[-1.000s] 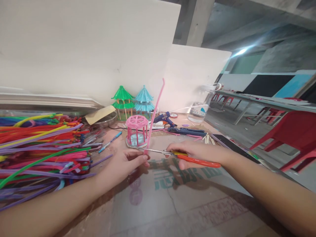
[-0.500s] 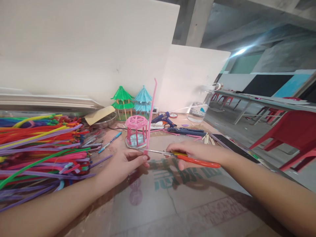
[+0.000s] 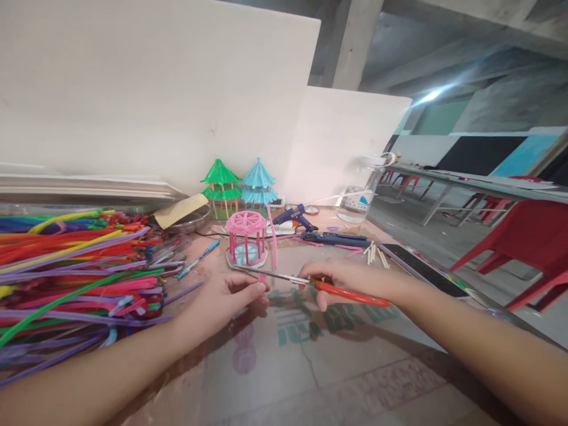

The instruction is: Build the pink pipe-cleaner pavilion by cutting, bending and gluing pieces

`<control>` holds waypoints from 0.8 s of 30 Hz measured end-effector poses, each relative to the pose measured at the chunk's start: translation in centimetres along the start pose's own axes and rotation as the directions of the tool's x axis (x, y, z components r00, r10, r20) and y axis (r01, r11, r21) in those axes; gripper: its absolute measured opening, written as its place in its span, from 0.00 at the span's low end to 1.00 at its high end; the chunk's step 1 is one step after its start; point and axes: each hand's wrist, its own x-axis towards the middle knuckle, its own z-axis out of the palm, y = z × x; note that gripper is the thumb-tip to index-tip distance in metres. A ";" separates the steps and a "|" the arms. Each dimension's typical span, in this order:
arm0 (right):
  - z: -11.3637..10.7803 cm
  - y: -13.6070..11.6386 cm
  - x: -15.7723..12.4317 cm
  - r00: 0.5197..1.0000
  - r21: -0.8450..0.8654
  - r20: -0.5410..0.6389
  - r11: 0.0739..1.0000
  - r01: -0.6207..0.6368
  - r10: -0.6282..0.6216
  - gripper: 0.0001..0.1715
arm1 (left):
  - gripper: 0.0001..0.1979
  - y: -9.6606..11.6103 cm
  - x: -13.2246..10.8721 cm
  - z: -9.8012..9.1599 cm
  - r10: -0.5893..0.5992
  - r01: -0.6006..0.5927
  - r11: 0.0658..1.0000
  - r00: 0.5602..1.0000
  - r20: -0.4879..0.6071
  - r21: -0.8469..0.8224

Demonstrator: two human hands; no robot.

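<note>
My left hand [image 3: 224, 296] pinches a short pink pipe-cleaner stub [image 3: 262, 277] between thumb and fingers. My right hand [image 3: 350, 273] grips orange-handled scissors [image 3: 355, 294]; their blades are closed and point left across the stub. A longer pink pipe-cleaner piece [image 3: 272, 236] is loose in the air just above the blades, beside a small pink pipe-cleaner cage model [image 3: 247, 236] on a grey base. Both hands hover low over the table [image 3: 310, 367].
A large pile of coloured pipe cleaners [image 3: 75, 266] fills the left. Green [image 3: 220, 183] and blue [image 3: 258, 180] pagoda models, a blue glue gun [image 3: 295, 216], a plastic bottle [image 3: 357, 198], a blue pen [image 3: 198, 258] and wooden sticks [image 3: 375, 253] lie behind. Red chairs [image 3: 532, 236] stand to the right.
The scissors have closed on the tall pink pipe cleaner and cut it. The long upper part has dropped free, and only a short stub stays in my left hand.
</note>
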 end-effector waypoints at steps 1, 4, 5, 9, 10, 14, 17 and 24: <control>-0.2 0.3 0.0 1.000 -0.002 0.003 1.000 0.012 -0.012 0.08 | 0.23 0.0 0.0 0.0 0.001 -0.001 1.000 1.000 0.003 0.009; -1.2 1.3 -0.1 0.998 -0.103 -0.042 0.994 0.039 -0.043 0.12 | 0.22 -0.2 0.0 -0.1 0.005 -0.005 1.000 1.000 0.008 0.031; -1.7 1.4 -0.2 0.998 -0.172 -0.057 0.985 0.023 -0.033 0.14 | 0.21 -0.2 0.1 -0.2 0.021 -0.021 0.999 1.000 0.000 0.044; -2.9 1.1 -0.8 0.991 -0.410 -0.048 0.903 -0.132 0.123 0.20 | 0.17 0.0 0.2 -0.3 0.149 -0.140 0.983 0.986 -0.074 0.118; -2.9 0.8 -0.9 0.988 -0.437 -0.035 0.887 -0.152 0.153 0.19 | 0.16 0.0 0.3 -0.3 0.162 -0.151 0.980 0.983 -0.087 0.127; -1.5 -0.4 -1.2 0.978 -0.527 -0.031 0.827 -0.193 0.208 0.14 | 0.18 0.0 0.3 -0.2 0.123 -0.115 0.988 0.990 -0.071 0.101; -0.4 -1.3 -1.4 0.977 -0.610 -0.063 0.767 -0.200 0.204 0.15 | 0.22 -0.6 0.6 -0.3 0.141 -0.138 0.989 0.988 -0.066 0.054; -0.9 -1.5 -1.7 0.994 -0.574 -0.033 0.812 -0.102 0.102 0.14 | 0.27 -1.6 1.3 -0.5 0.224 -0.229 0.973 0.966 -0.129 -0.027</control>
